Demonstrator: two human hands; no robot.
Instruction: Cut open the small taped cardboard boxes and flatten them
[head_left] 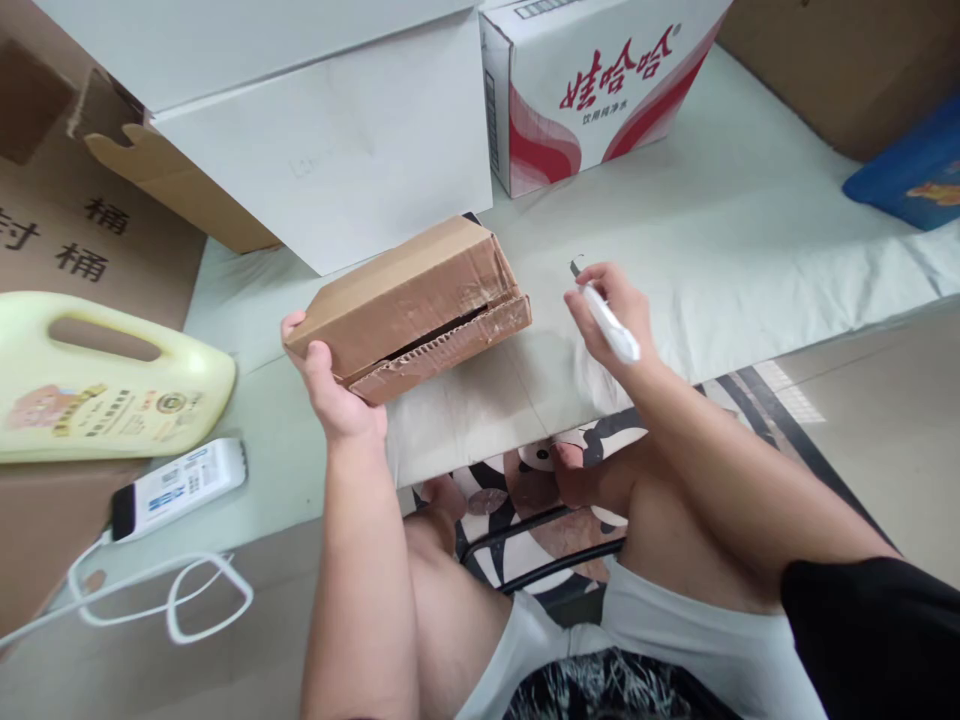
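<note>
My left hand (337, 390) grips the near left corner of a brown cardboard box (405, 300), thumb on the near side and fingers round the back. The box is tilted above the pale cloth, and a dark gap with a torn, ragged edge runs along its near side. Shiny tape covers parts of that side. To the right of the box and apart from it, my right hand (615, 310) is closed around a white-handled utility knife (611, 322). Its short blade points away from me, towards the far side of the cloth.
White boxes (330, 150) and a red-and-white water carton (600, 100) stand at the back. A yellow jug (112, 380) and a white power strip (180, 488) with its cord lie left. At far right is a blue package (911, 170). The cloth-covered surface (750, 220) ends before my knees.
</note>
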